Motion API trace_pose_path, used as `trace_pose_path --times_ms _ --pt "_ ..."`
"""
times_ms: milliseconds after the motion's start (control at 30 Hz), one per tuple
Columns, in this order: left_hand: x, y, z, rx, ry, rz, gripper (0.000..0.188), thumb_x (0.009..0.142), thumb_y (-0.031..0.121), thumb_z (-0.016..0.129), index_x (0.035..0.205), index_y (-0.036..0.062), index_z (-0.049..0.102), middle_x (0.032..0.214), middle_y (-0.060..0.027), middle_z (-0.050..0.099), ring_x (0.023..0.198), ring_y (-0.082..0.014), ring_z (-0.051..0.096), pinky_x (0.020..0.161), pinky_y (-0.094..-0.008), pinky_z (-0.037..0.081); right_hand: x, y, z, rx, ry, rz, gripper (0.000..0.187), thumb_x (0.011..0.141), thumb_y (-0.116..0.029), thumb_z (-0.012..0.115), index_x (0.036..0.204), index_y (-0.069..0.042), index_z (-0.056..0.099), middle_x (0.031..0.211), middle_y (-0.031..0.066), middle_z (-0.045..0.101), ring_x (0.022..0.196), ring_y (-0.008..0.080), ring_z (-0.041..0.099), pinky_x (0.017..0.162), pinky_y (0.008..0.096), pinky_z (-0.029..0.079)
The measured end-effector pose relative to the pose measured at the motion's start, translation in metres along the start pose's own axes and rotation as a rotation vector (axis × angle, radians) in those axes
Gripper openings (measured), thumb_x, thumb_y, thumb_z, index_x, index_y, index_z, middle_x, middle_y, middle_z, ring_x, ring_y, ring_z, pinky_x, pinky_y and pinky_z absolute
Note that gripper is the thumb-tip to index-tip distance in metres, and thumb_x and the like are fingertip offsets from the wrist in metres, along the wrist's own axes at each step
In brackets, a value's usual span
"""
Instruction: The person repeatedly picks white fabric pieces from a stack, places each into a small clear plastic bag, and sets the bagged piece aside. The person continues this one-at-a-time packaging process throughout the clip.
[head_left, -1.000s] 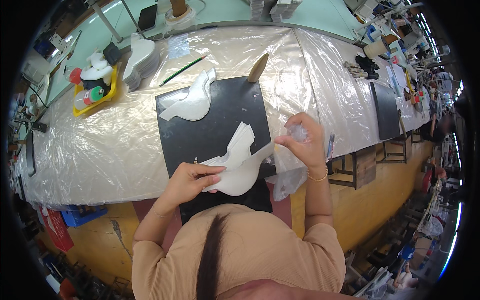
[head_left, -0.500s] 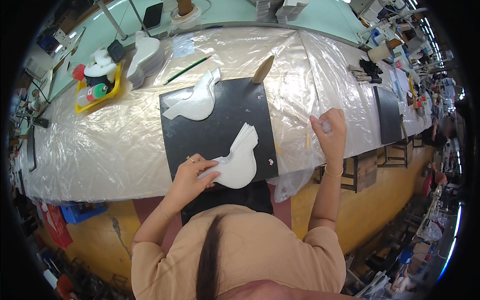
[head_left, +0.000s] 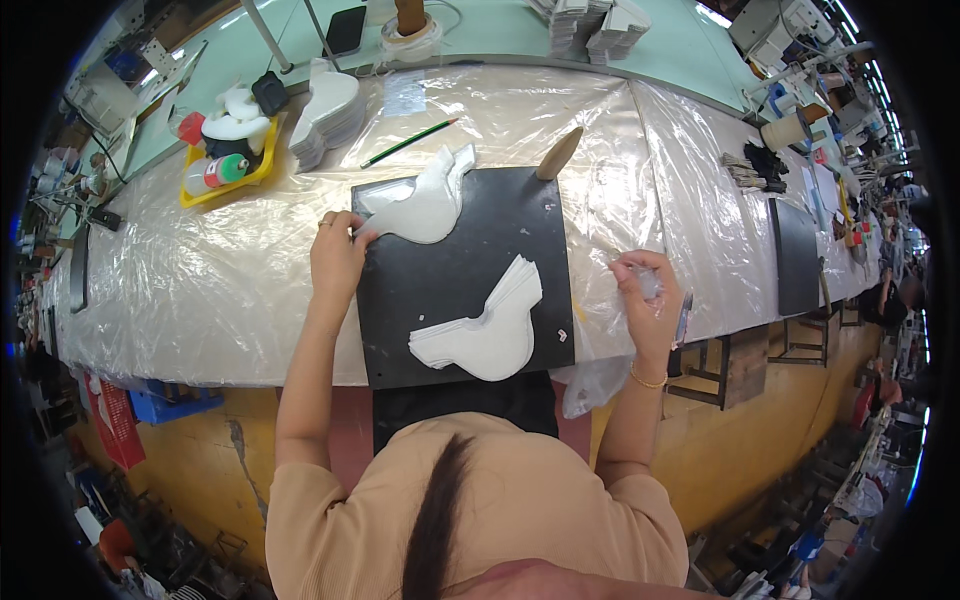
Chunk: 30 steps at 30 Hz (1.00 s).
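I note the left hand [head_left: 338,258] reaching to the far white cut piece [head_left: 425,205] at the black mat's [head_left: 455,285] upper left corner, fingertips pressed on its edge — better to pinch one layer cleanly and lift flat. The fanned stack of white pieces [head_left: 485,330] lies between both hands, touching neither. The right hand [head_left: 648,300], on the plastic-covered tabletop [head_left: 220,290], pinches something small and pale — what, I cannot tell.

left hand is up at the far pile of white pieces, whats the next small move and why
Probably to pinch the top piece of the far white stack and draw it toward the near stack. The left hand rests at that stack's edge on the black mat, while the right hand sits off the mat holding something small.
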<state>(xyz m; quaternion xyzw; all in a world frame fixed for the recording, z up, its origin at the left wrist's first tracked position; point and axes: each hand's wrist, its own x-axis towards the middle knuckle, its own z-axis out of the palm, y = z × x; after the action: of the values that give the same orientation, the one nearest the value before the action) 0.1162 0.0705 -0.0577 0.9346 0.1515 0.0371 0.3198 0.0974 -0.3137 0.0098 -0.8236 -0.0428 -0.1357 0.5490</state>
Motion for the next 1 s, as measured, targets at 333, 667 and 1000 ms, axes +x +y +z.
trace_pose_path --times_ms 333,667,1000 --pt "-0.032 0.024 -0.006 -1.267 -0.572 -0.374 0.014 0.094 0.007 0.061 0.104 -0.0035 0.06 0.09 -0.0143 0.069 0.079 -0.0205 0.071 0.069 -0.0277 0.06 -0.009 -0.037 0.091 0.318 -0.452 -0.152 0.025 0.092 -0.025 0.067 0.091 0.001 0.07 0.078 0.0067 0.063 0.068 0.0159 0.059 0.061 0.027 0.045" --pt "-0.066 0.079 0.01 -1.277 -0.604 -0.12 0.017 0.095 0.007 0.06 0.107 -0.0046 0.061 0.093 -0.0123 0.068 0.082 -0.0175 0.069 0.073 -0.0281 0.059 -0.014 -0.05 0.108 0.08 -0.343 0.0 0.014 0.085 -0.011 0.071 0.093 0.0 0.071 0.086 0.0103 0.068 0.073 0.0196 0.065 0.064 0.0277 0.049" --pt "-0.075 0.09 0.013 -0.838 -0.349 0.234 0.01 0.09 0.006 0.066 0.092 -0.0035 0.068 0.086 -0.0021 0.058 0.073 -0.0068 0.054 0.063 -0.0197 0.043 -0.021 -0.048 0.103 0.081 -0.326 0.039 0.026 0.074 -0.018 0.082 0.092 -0.001 0.072 0.078 0.0075 0.066 0.069 0.0142 0.06 0.065 0.0265 0.047"
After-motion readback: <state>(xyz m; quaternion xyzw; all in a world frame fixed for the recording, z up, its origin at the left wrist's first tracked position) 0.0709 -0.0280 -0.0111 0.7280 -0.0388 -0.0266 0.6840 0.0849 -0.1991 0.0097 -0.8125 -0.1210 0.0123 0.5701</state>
